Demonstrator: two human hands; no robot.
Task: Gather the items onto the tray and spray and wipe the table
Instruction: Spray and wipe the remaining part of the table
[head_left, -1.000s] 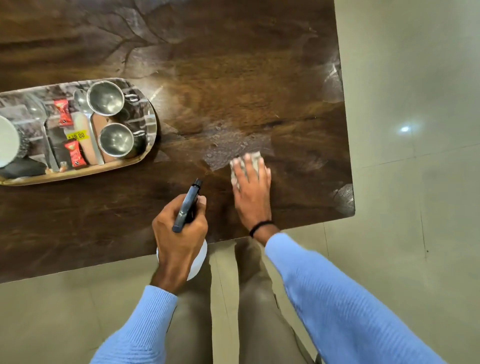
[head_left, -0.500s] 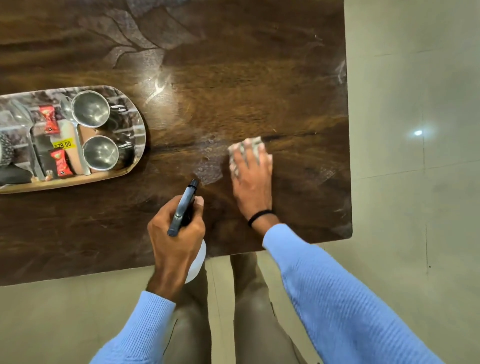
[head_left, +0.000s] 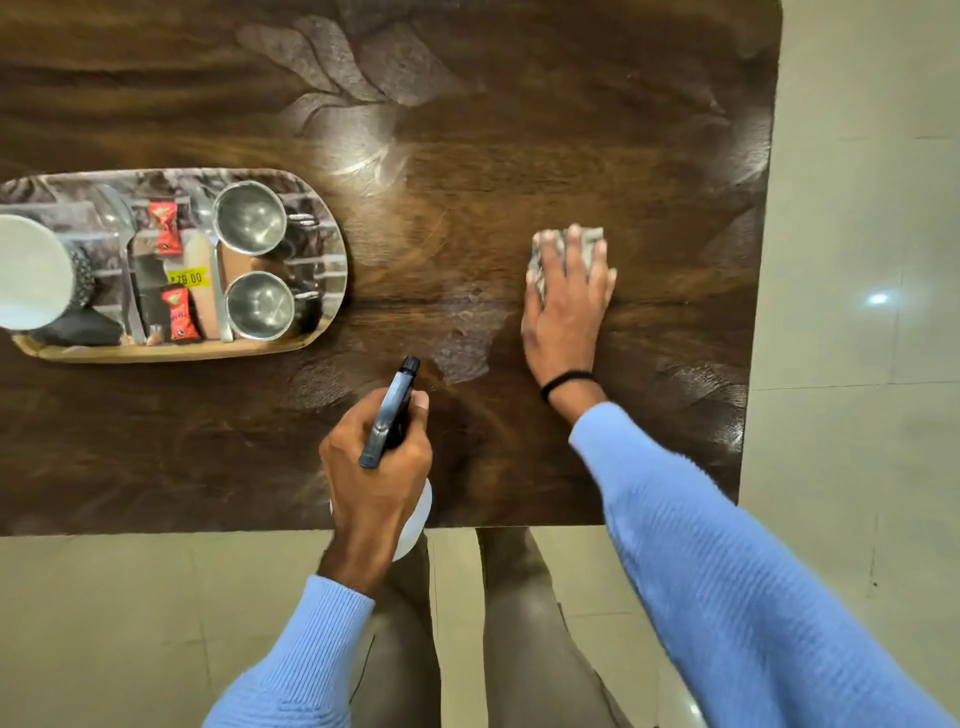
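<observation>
My right hand lies flat with straight fingers on a grey cloth, pressing it onto the dark wooden table near the right side. My left hand grips a spray bottle with a dark nozzle head pointing away from me; its white body shows below my hand at the table's near edge. A wet patch lies between the nozzle and the cloth. The oval tray at the left holds two steel cups, spoons, red sachets and a white bowl.
The table's right edge and near edge border a pale tiled floor. My legs stand below the near edge. Streaks of moisture shine on the wood at the centre back.
My right hand has slid the cloth away from me and to the right across the table. The left hand keeps holding the spray bottle at the near edge.
</observation>
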